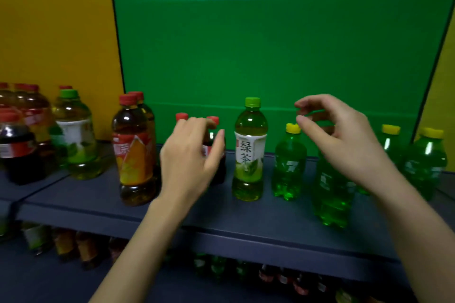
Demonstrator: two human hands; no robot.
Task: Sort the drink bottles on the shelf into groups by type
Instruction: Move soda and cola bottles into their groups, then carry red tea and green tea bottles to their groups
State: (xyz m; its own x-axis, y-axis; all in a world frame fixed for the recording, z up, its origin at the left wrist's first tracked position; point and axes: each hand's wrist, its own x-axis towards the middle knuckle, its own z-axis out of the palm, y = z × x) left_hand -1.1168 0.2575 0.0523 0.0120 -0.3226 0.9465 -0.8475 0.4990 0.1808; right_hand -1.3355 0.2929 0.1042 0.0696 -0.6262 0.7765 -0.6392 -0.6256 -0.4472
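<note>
Backdrop's a big green panel (270,44) with yellow wall (54,19) on both sides, dim lighting, and a dark blue-grey shelf (221,216) running across with another level below.

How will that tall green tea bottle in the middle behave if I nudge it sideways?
The green tea bottle looks nearly full, so probably heavy for its size. Tall and narrow, it may tip if pushed near its cap rather than slide. Its smooth plastic could feel slippery.

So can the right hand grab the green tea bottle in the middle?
Probably yes. The right hand is open above the soda bottles, and the green tea bottle stands just to its left with a clear gap on both sides, so nothing looks in the way.
</note>
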